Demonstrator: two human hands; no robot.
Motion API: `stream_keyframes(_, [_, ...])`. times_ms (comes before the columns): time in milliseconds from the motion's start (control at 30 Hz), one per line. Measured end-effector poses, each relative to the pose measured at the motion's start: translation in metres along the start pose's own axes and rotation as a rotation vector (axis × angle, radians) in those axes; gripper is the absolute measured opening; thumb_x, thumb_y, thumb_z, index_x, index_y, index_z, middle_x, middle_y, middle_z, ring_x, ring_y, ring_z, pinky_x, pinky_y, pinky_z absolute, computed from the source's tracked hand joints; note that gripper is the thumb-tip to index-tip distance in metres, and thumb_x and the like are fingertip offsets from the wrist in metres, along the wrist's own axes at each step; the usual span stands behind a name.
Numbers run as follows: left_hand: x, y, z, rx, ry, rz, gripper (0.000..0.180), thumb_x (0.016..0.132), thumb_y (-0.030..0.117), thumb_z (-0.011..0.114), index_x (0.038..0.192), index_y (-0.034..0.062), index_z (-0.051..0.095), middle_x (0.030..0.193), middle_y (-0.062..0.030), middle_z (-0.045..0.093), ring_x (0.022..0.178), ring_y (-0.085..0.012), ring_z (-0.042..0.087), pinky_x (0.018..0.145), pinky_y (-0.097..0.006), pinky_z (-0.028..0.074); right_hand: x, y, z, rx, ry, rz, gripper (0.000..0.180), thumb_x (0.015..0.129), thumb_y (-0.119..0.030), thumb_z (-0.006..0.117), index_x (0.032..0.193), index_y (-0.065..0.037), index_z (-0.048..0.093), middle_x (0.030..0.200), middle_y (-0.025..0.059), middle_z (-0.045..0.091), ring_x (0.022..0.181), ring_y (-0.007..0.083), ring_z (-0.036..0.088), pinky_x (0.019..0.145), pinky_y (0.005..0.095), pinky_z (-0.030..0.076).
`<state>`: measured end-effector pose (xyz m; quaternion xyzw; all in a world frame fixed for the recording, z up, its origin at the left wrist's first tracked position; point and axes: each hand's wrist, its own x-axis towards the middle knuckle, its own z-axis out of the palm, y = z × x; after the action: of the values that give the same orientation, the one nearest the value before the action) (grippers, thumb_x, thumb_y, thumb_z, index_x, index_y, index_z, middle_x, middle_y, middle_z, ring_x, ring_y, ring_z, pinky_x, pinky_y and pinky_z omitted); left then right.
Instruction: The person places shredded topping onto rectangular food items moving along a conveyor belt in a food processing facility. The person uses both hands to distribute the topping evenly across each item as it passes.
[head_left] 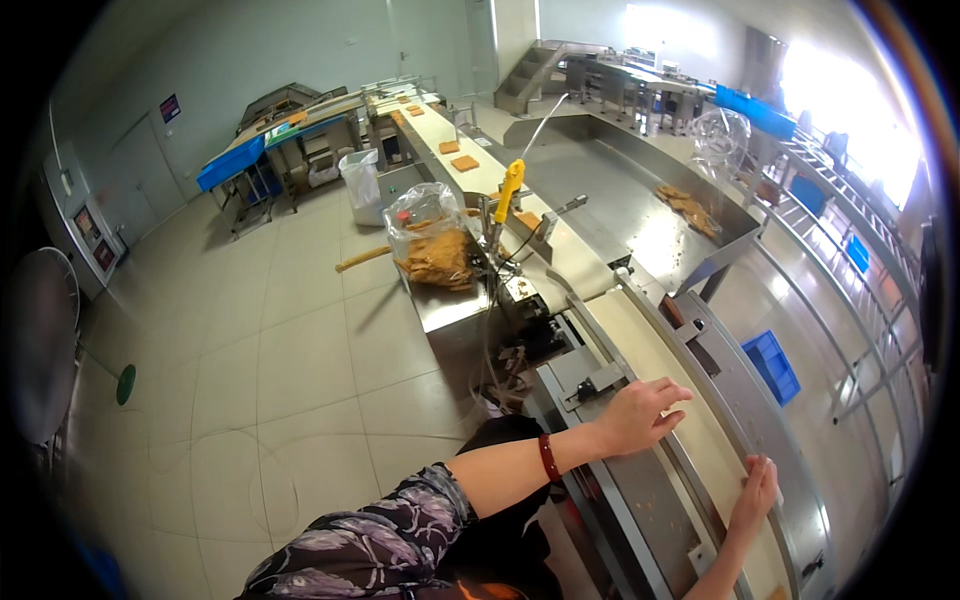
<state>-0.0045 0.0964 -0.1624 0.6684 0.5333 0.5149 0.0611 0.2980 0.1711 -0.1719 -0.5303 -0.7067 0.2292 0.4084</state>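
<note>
My left hand hovers over the pale conveyor belt near its left rail. Its fingers are loosely bent and apart, with nothing between them. Farther right and nearer to me, my right hand is at the belt's right rail, its fingers curled together. A whitish edge shows beside those fingers, too little of it to name. Up the line, several square brown biscuit-like pieces, one of them a flat piece, lie on the belt's far stretch.
A clear bag of brown pieces sits on a steel ledge left of the belt. A yellow-handled tool stands upright beside the line. Brown scraps lie in a wide steel tray. A blue crate stands on the floor at right.
</note>
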Motion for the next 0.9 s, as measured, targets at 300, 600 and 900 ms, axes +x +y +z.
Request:
stream_keyframes(300, [0.001, 0.002, -0.003, -0.001, -0.004, 0.025, 0.026, 0.096, 0.015, 0.070, 0.121, 0.0121, 0.065, 0.104, -0.0048, 0.068, 0.078, -0.0207, 0.071, 0.081, -0.038, 0.053, -0.003, -0.014, 0.004, 0.022, 0.039, -0.042, 0.046, 0.114, -0.036, 0.047, 0.093, 0.001, 0.065, 0.083, 0.0027, 0.051, 0.074, 0.0139, 0.045, 0.069, 0.0306, 0.038])
stream_keyframes(600, [0.000, 0.000, -0.002, 0.017, -0.004, 0.026, 0.027, 0.096, 0.016, 0.070, 0.123, 0.0129, 0.064, 0.103, -0.0042, 0.067, 0.077, -0.0193, 0.070, 0.082, -0.037, 0.052, -0.003, -0.020, 0.003, 0.019, 0.032, -0.054, 0.045, 0.114, -0.035, 0.047, 0.093, 0.001, 0.065, 0.084, 0.0034, 0.053, 0.076, 0.0142, 0.046, 0.071, 0.0308, 0.039])
stream_keyframes(900, [0.000, 0.000, -0.003, 0.015, -0.012, 0.034, 0.028, 0.097, 0.016, 0.070, 0.124, 0.0129, 0.064, 0.102, -0.0032, 0.067, 0.076, -0.0179, 0.070, 0.083, -0.036, 0.050, -0.002, -0.017, 0.003, 0.019, 0.025, -0.064, 0.046, 0.114, -0.035, 0.047, 0.093, 0.001, 0.065, 0.086, 0.0049, 0.055, 0.079, 0.0165, 0.050, 0.074, 0.0315, 0.041])
